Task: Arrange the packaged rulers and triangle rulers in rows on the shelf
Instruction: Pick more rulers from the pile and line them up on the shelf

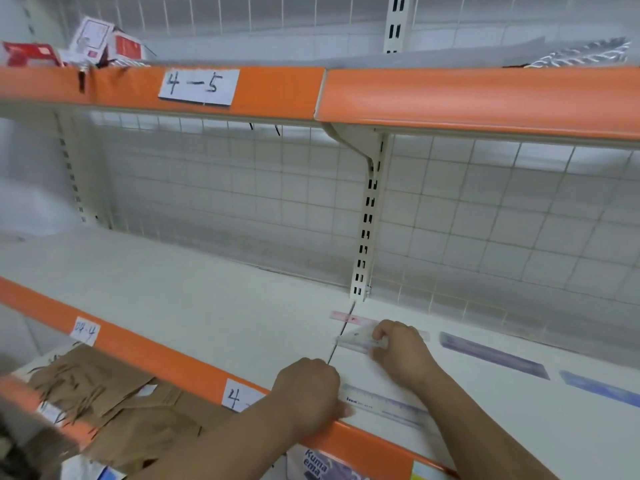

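Though half beneath the right hand point(398, 348), triangle ruler point(356, 339) blurry, print illegible.

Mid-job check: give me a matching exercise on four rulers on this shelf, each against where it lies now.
Things:
1. pink ruler
2. triangle ruler
3. clear ruler
4. blue ruler

Places:
a. by the front edge, one end at the left hand
b. far right, cut off by the frame
c. gripped by the right hand
d. farthest back, at the foot of the slotted upright

Pairs: 1-d, 2-c, 3-a, 4-b.
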Motion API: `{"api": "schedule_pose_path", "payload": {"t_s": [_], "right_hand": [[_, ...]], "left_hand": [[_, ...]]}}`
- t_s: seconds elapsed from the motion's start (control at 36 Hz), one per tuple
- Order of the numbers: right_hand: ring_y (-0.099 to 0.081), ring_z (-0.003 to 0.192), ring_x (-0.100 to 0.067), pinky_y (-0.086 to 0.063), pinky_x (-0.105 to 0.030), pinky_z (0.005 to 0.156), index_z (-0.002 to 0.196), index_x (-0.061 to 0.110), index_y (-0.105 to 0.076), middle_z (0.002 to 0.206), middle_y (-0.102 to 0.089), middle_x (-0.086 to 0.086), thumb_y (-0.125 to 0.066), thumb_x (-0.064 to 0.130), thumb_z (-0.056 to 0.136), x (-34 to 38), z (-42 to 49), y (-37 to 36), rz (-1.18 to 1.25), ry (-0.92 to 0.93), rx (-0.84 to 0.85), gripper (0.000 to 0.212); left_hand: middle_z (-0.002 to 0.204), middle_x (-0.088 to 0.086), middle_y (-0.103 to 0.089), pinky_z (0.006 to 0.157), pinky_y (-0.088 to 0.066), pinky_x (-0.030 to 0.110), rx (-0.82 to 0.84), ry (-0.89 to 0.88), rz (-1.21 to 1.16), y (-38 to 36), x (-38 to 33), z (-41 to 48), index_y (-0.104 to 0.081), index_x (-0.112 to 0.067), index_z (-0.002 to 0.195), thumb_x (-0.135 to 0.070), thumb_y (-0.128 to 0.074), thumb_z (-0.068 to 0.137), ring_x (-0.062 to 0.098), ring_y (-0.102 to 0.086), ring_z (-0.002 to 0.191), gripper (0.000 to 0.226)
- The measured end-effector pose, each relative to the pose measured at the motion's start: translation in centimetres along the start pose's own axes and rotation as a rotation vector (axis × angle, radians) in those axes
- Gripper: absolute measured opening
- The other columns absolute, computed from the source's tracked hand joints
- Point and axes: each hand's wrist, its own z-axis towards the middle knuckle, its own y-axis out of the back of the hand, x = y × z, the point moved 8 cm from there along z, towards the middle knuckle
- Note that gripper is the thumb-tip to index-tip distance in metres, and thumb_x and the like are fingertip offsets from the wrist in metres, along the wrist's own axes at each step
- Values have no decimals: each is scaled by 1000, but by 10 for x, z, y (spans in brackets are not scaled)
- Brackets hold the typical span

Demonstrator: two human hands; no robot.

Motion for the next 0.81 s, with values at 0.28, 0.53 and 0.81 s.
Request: {"api": "schedule_pose_path", "payload": {"t_s": [0.28,0.53,0.81], "right_hand": [[-50,109,-24,-35,-23,81,90,26,-53,110,-56,-5,-64,23,85,-3,12,-9,-22,-2,17,13],[-52,105,-20,-34,-22,77,109,17,-58,111,-52,-3,-62,28,87,-6,13,-10,-44,15,23,25],[-52,106,-21,-38,-23,83,104,17,-60,111,-49,-4,-55,22,91,-6,7,-8,-63,6,3,15]], "left_hand": [[117,11,-55,86,-42,36,16,14,15,0,0,2,-60,-8,112,-50,-55,90,27,-51,113,48],[119,11,-54,87,-42,36,21,8,47,0,0,1,-59,-8,115,-52,-53,90,27,-49,114,50],[118,10,-54,88,-42,36,8,-4,52,1,-1,0,-58,-8,114,-50,-53,91,27,-50,113,48]]}}
